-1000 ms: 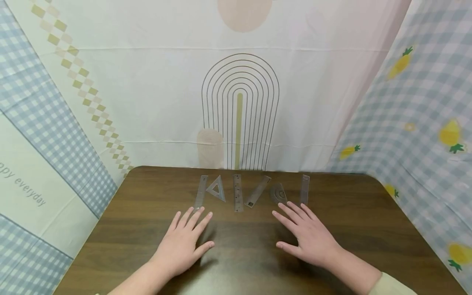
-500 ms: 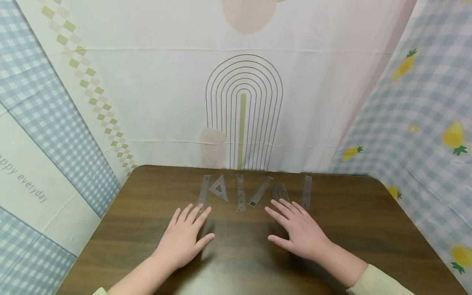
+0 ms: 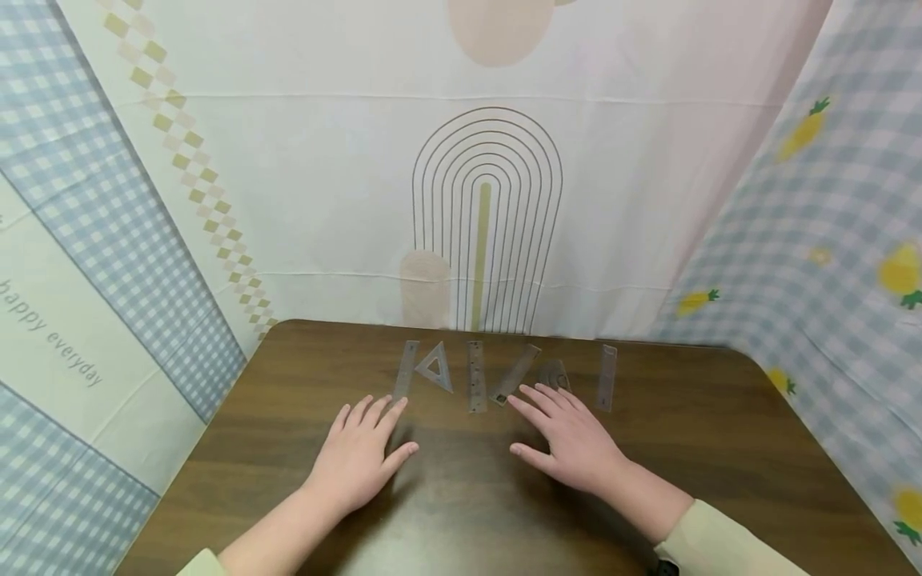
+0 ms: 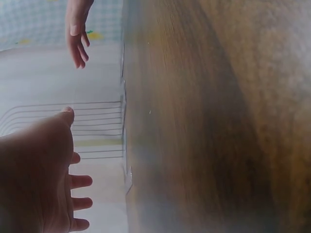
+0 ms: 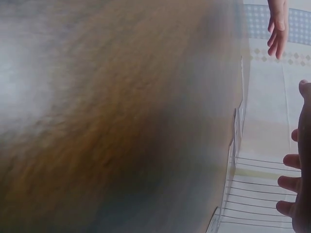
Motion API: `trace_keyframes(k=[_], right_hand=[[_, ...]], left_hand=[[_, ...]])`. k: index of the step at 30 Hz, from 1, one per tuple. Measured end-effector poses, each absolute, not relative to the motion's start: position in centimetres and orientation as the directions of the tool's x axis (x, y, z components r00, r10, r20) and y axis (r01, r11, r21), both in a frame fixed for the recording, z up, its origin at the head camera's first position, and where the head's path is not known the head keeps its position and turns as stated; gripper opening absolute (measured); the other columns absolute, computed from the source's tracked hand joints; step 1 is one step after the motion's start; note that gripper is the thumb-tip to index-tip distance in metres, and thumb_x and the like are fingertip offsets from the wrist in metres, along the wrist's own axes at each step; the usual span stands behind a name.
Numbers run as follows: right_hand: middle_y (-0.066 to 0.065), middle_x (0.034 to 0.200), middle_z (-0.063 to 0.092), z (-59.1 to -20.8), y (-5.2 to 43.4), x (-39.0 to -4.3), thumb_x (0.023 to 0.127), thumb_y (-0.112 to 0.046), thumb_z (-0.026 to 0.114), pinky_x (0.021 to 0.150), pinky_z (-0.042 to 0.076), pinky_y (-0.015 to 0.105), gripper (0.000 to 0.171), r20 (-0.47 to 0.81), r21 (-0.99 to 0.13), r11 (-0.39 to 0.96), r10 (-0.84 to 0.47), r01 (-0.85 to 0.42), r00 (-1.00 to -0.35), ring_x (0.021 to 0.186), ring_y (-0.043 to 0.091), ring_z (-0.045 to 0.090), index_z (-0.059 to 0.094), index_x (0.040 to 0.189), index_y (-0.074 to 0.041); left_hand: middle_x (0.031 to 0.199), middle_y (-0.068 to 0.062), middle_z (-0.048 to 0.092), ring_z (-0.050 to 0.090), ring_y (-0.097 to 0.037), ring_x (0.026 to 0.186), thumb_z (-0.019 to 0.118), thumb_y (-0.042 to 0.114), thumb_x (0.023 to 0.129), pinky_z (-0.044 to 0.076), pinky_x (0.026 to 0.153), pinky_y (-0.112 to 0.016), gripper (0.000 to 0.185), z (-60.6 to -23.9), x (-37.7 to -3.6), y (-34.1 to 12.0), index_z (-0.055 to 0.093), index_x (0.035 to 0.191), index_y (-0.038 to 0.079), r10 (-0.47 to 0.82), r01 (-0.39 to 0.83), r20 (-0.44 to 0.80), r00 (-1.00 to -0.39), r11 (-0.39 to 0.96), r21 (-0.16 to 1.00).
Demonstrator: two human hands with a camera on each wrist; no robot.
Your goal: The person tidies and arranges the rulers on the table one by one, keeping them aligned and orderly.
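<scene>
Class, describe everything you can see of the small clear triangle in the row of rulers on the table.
The clear triangle is a small see-through set square, seemingly plastic, with a triangular cut-out in its middle. It lies flat on the dark wooden table, apex pointing away, second from left in the row, beside the leftmost straight ruler. Neither hand touches it.

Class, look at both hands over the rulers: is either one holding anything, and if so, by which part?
Nothing is held. The left hand and right hand lie spread, fingers straight, on the table, just short of the row of clear rulers.

Bright even light, soft tabletop glare, blurred wrist views, warped edges
</scene>
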State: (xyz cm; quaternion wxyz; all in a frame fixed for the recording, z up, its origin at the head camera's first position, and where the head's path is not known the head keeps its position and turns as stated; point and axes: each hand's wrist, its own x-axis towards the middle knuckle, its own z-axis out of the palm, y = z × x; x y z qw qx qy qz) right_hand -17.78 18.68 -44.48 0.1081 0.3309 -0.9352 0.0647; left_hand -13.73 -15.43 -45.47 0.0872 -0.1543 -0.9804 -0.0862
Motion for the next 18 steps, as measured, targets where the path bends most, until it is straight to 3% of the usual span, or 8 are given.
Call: trace_keyframes(k=[10, 18], right_hand=[[0.006, 0.152, 0.045, -44.7, 16.9, -19.4, 0.094, -0.059, 0.056, 0.112, 0.031, 0.055, 0.067, 0.232, -0.096, 0.774, -0.594, -0.626, -0.77, 0.138, 0.033, 0.041, 0.046, 0.15, -0.023], [0.005, 0.153, 0.043, -45.1, 15.4, -20.5, 0.096, -0.067, 0.043, 0.112, 0.031, 0.054, 0.071, 0.16, -0.106, 0.787, -0.59, -0.608, -0.792, 0.139, 0.031, 0.04, 0.044, 0.152, -0.023]], left_hand=[[0.147, -0.015, 0.047, 0.039, -0.041, 0.138, 0.047, 0.062, 0.097, 0.025, 0.112, -0.062, 0.072, -45.8, -14.8, -15.8, 0.042, 0.152, 0.016, 0.226, 0.248, 0.14, -0.964, 0.953, 0.171], [0.147, -0.016, 0.047, 0.039, -0.042, 0.137, 0.046, 0.063, 0.097, 0.026, 0.111, -0.063, 0.073, -46.4, -15.4, -16.2, 0.04, 0.153, 0.016, 0.166, 0.18, 0.082, -0.983, 0.963, 0.203]])
